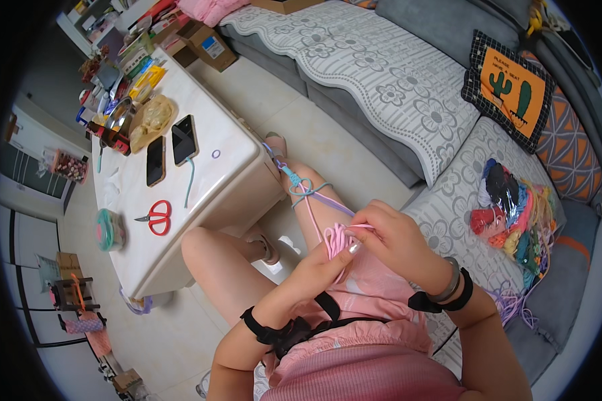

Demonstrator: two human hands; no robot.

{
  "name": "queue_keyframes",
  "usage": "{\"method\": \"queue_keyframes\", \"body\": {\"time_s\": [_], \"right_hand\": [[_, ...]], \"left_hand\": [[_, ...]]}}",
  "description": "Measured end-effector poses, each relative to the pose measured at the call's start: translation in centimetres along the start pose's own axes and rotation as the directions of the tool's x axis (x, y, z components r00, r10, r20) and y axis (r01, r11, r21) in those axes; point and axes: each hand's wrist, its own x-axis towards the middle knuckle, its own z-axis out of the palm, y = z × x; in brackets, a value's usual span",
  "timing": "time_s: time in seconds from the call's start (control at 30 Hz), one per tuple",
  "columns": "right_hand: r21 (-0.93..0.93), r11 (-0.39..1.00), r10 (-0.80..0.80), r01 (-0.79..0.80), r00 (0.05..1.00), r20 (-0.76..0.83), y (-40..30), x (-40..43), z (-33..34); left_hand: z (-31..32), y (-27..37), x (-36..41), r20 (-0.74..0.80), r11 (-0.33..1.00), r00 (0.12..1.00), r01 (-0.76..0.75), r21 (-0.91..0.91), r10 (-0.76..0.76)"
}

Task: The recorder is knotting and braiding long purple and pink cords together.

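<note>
Above my lap, my left hand [326,263] holds a looped bundle of pink cord [337,240]. My right hand [389,235] pinches a strand of the same pink cord at the bundle's right side. From the bundle, pink and purple cords run up to a teal knotted cord [295,178] lying over my thigh and knee. The far end of this cordwork, in purple and blue, reaches the table's corner; how it is fastened there I cannot tell. Red-handled scissors [159,217] rest on the white table [210,175], left of my knees.
Two smartphones [184,140], a teal cord piece [189,183], a small purple ring [216,154] and a lidded tub [109,229] are on the table. On the sofa [381,70] to the right sit a clear bag of colourful cords [516,215] and loose purple cord [519,306].
</note>
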Motion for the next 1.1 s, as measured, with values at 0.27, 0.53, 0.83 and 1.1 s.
{"method": "queue_keyframes", "body": {"time_s": [0.27, 0.53, 0.83, 1.1], "right_hand": [[0.056, 0.996, 0.071, -0.074, 0.996, 0.061, 1.4, 0.9, -0.6], [0.152, 0.967, 0.201, -0.206, 0.978, 0.047, -0.1, -1.0, -0.5], [-0.053, 0.993, 0.096, -0.104, 0.986, -0.136, -1.3, -1.8, 3.6], [-0.292, 0.953, -0.077, 0.08, 0.997, 0.02, -2.0, -2.2, 4.0]], "left_hand": [[-1.4, -0.4, 0.4, 0.163, 0.99, 0.981, 0.12, -0.076, -0.106], [-0.9, 0.3, 1.4, -0.207, 0.886, 0.976, -0.042, -0.461, -0.062], [-0.1, -0.3, 0.8, -0.23, 0.877, 0.972, -0.153, -0.455, 0.05], [-0.8, -1.2, 1.7, -0.424, 0.834, 0.905, -0.242, -0.496, 0.01]]}}
